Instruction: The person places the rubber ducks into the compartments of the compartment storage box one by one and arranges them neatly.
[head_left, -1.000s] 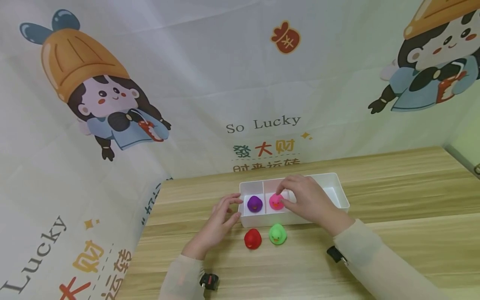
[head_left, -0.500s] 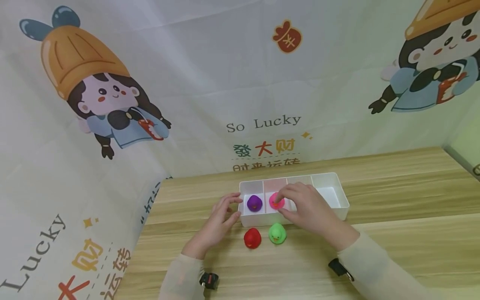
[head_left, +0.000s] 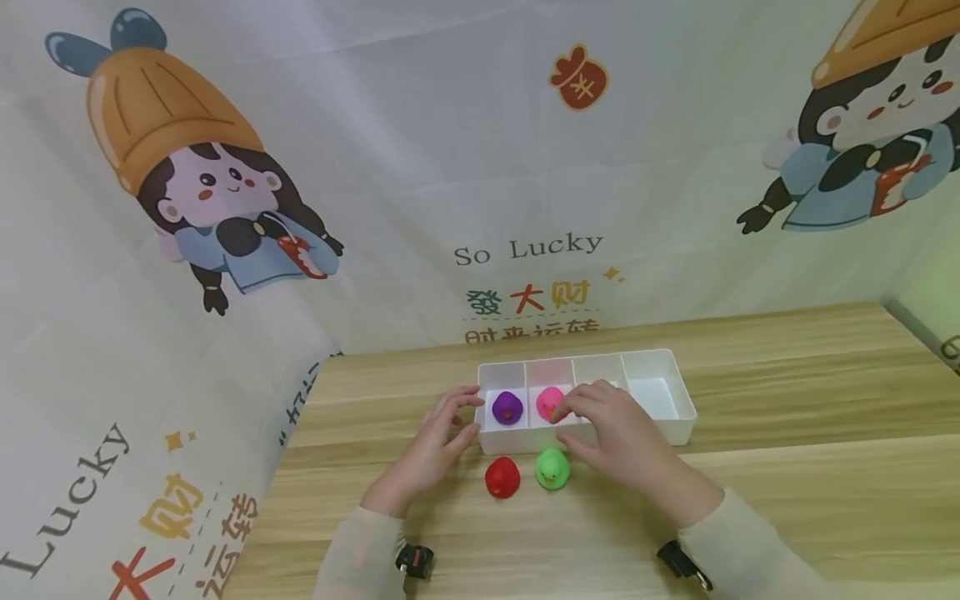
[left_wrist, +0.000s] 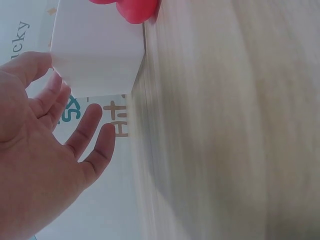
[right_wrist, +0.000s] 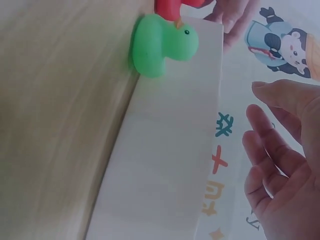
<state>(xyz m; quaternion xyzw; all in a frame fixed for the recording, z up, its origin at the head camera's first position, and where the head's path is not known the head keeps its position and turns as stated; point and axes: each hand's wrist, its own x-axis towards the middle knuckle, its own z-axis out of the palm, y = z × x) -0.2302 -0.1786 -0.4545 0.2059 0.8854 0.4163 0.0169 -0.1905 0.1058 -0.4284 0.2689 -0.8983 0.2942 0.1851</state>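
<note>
A white divided box (head_left: 517,441) lies lengthwise on the table. A purple rubber duck (head_left: 507,408) sits in its leftmost compartment and a pink rubber duck (head_left: 549,402) in the one beside it. My left hand (head_left: 435,442) rests at the box's left end, thumb and fingertips at the rim, the other fingers loosely spread. Over the front wall hovers my right hand (head_left: 622,433), thumb and fingers apart with nothing between them; its fingertips overlap the pink duck's edge. A red rubber duck (head_left: 502,477) and a green rubber duck (right_wrist: 165,45) stand on the table in front of the box.
The wooden table (head_left: 810,392) reaches back to a white printed cloth (head_left: 405,192) hung behind it and along the left. Black wrist devices (head_left: 415,562) sit at both cuffs. The box's rightmost compartment (head_left: 652,398) holds nothing visible.
My right hand has let go of the pink duck, drawing back toward the front right with thumb and fingers parting. The pink duck stays in its compartment; my left hand keeps its place.
</note>
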